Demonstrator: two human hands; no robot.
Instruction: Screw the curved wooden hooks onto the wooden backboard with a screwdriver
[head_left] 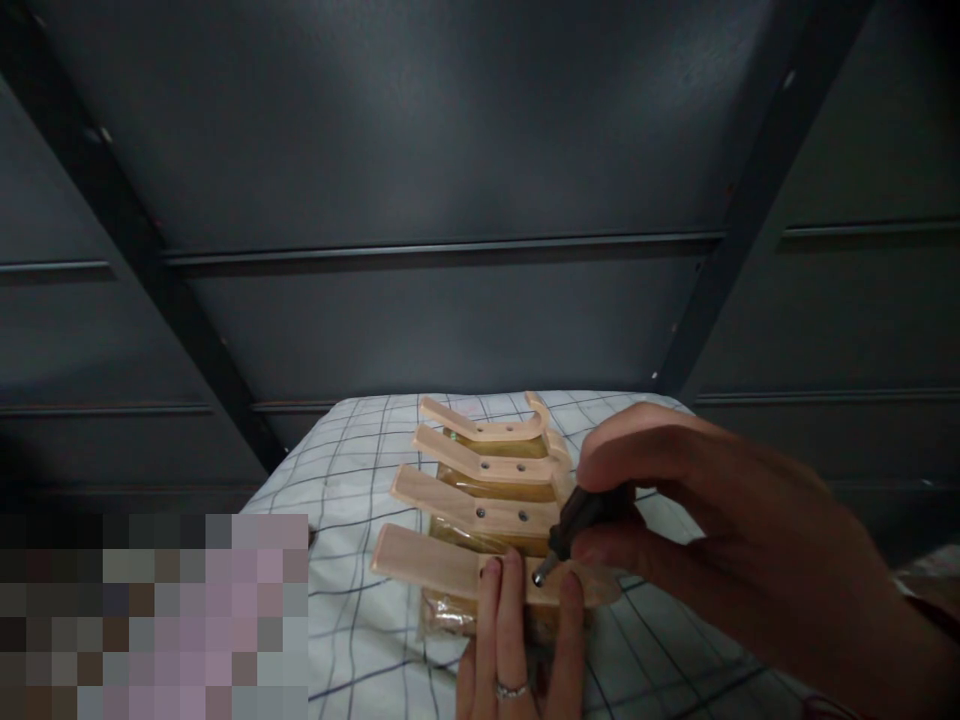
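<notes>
Several pale wooden coat hooks [480,465] lie side by side across a yellowish, plastic-wrapped bundle [450,612]. Each has a slanted flat end on the left; the curved end shows on the farthest one. Dark screws or holes dot their middles. Pinched in my right hand [720,520] is a screwdriver [589,515] with a dark handle. Its metal tip meets a fastening point on the nearest hook [427,560]. My left hand [517,650], wearing a ring, has its fingers stretched and spread over that same hook, on both sides of the tip.
Underneath is a white checked cloth [360,500] over a soft-looking, raised surface. Dark grey panels with bars [450,320] rise behind it. A pixelated patch [180,630] covers the lower left corner.
</notes>
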